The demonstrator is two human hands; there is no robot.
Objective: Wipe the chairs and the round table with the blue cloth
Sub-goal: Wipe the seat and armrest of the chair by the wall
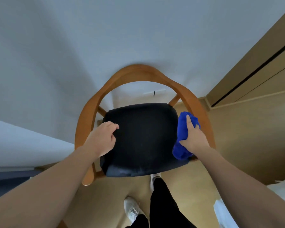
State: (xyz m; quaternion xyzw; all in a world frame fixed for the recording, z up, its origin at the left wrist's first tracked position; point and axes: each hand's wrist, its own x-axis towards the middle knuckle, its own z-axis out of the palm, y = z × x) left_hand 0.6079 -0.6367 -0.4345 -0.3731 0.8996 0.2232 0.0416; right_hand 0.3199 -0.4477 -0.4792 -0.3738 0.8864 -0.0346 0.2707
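Right now we are working on a chair, while the round worktop is not in view. Our right hand is gripping the bunched blue cloth and pressing it against the right edge of the black seat, just inside the wooden armrest. Our left hand is resting on the seat's left side, fingers loosely curled and holding nothing, seemingly steadying the chair. We are judging this to be the seat-wiping step. The next move is probably calling for a firm sweep leftward across the cushion, then along the wooden frame
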